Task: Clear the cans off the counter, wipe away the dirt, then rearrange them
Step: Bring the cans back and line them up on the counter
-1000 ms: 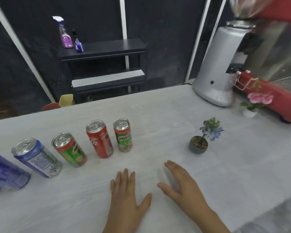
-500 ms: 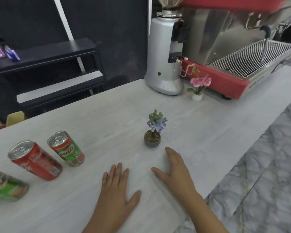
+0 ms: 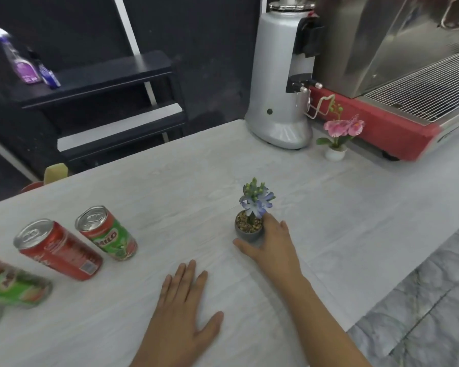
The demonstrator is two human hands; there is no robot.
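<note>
While your right hand [image 3: 272, 241] wraps the small grey flower pot [image 3: 248, 230] at about 3 o'clock of the counter's [image 3: 186, 186] centre, thumb on the near side and fingers round the far side, keep the hold low on the pot and not on the blue flower above it. Judging from the task, you are moving this pot out of the way before clearing the cans, so lift it straight up, keep it upright so the gravel stays in, and set it down toward 1 o'clock near the pink orchid pot [image 3: 335, 152], short of the silver grinder [image 3: 281, 83].

Your left hand [image 3: 182, 313] lies flat on the counter at 6 o'clock, fingers spread and holding nothing; leave it there as a brace.

Three cans stand at 9 o'clock, well apart from both hands: the Milo can [image 3: 108, 234] nearest the centre, the red cola can [image 3: 57, 249] just beside it, and a second green can [image 3: 12, 284] at the left edge, cut off by the frame. Each stands on its base with its long axis vertical and the pull-tab top up; the wide lens makes them look tilted. The Milo lettering faces you. Grip each round the middle of the body.
</note>
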